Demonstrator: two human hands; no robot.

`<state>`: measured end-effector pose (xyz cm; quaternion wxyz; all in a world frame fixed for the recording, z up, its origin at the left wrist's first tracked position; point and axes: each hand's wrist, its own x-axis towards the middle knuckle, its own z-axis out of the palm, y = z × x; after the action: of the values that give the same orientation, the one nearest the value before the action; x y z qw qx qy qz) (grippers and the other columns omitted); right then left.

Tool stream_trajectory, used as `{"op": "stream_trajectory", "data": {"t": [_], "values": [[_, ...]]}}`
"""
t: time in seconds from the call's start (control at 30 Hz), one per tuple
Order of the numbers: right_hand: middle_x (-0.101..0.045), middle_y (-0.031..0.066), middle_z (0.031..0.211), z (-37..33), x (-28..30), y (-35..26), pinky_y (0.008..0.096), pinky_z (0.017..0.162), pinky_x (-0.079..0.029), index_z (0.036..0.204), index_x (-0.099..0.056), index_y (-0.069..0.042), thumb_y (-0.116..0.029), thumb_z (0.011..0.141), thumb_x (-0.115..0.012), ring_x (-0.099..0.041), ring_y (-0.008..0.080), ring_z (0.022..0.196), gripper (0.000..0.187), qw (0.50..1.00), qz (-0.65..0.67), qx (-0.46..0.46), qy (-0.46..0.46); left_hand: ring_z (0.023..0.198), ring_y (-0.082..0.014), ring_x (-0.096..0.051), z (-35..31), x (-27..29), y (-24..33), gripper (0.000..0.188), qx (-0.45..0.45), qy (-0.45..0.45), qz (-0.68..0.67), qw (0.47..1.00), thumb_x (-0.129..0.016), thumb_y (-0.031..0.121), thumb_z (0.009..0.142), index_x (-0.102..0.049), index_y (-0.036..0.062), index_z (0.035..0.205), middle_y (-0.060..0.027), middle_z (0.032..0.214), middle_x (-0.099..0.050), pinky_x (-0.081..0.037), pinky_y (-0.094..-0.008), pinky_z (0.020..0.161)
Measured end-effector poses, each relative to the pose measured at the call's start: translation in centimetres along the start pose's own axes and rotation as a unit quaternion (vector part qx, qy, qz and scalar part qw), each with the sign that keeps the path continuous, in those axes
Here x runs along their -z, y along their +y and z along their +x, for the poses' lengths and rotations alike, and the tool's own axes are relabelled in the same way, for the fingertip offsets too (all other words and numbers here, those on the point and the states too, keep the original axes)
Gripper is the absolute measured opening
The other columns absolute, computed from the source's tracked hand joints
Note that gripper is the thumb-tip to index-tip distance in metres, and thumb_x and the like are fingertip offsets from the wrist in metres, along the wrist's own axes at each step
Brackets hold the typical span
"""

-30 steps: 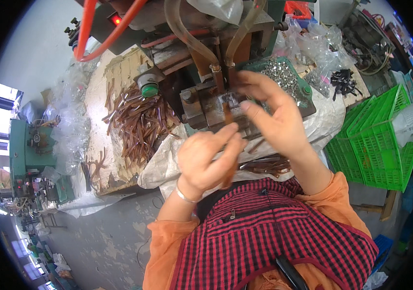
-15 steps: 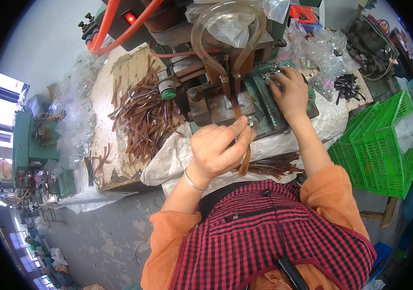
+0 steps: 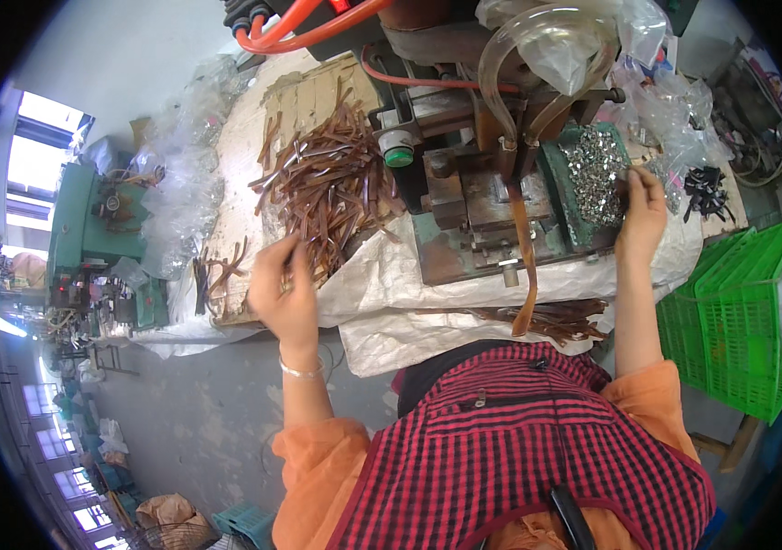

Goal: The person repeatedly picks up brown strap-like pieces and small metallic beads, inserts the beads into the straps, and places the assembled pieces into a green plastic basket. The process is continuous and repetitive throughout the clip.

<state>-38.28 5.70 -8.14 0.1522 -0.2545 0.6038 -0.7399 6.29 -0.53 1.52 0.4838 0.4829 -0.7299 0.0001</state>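
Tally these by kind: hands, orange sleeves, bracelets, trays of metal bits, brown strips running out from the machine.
Left hand and right hand: 2
Orange sleeves: 2
Bracelet: 1
Tray of metal bits: 1
Brown strip from the machine: 1
Total: 7

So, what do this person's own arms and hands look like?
Loose orange sleeves stop well short of the wrists. A thin silver-coloured bracelet circles the left wrist; none shows on the right. The fingers wear no gloves.

Two hands (image 3: pixel 643 223), one hanging brown strip (image 3: pixel 525 249), one large strip heap (image 3: pixel 331 188), one tray (image 3: pixel 567 209), one green button (image 3: pixel 398 158)
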Motion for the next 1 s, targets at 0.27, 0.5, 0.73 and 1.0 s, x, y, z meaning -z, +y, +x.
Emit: {"op": "stream_trajectory", "data": {"t": [0.27,0.5,0.73,1.0], "values": [[-0.072,0.0035,0.103,-0.6,-4.9,-1.2,0.023,0.088,-0.05,0.113,-0.071,-0.001,-0.004,0.098,-0.067,-0.065,0.0096,0.095,0.015,0.995,-0.03,0.035,-0.084,0.102,-0.0349,-0.061,0.2,-8.9,-4.1,0.027,-0.12,-0.273,0.135,0.945,-0.069,0.0,0.077,-0.08,0.0104,0.099,-0.0116,0.111,-0.065,-0.051,-0.0435,0.087],[-0.074,0.0036,0.099,-2.8,1.1,-4.2,0.0253,0.085,-0.05,0.109,-0.075,-0.001,-0.005,0.095,-0.07,-0.065,0.0105,0.093,0.015,0.987,-0.146,0.063,-0.026,0.085,-0.0219,-0.071,-0.1,-6.3,-3.0,0.012,0.119,-0.17,-0.129,0.97,-0.074,-0.001,0.085,-0.076,-0.0011,0.097,-0.0133,0.1,-0.074,-0.055,-0.0312,0.079],[-0.075,0.011,0.097,-5.3,-6.0,-11.5,0.0317,0.083,-0.052,0.101,-0.078,-0.003,0.0,0.084,-0.074,-0.07,0.0228,0.091,0.019,0.941,-0.121,0.235,-0.211,0.086,-0.0098,-0.063,0.6,-7.3,-0.8,0.011,0.161,-0.07,-0.242,0.954,-0.066,0.003,0.099,-0.071,-0.0036,0.107,-0.0054,0.094,-0.071,-0.052,-0.0245,0.081],[-0.072,0.0084,0.105,-7.8,-10.1,-10.1,0.0272,0.087,-0.054,0.119,-0.063,0.005,0.0,0.088,-0.073,-0.069,0.0141,0.095,0.033,0.977,0.072,0.036,-0.199,0.085,-0.0095,-0.066,-1.0,-9.1,2.2,0.006,0.214,-0.016,-0.266,0.94,-0.068,-0.002,0.097,-0.07,-0.0057,0.102,-0.0057,0.093,-0.073,-0.052,-0.0239,0.079]]}}
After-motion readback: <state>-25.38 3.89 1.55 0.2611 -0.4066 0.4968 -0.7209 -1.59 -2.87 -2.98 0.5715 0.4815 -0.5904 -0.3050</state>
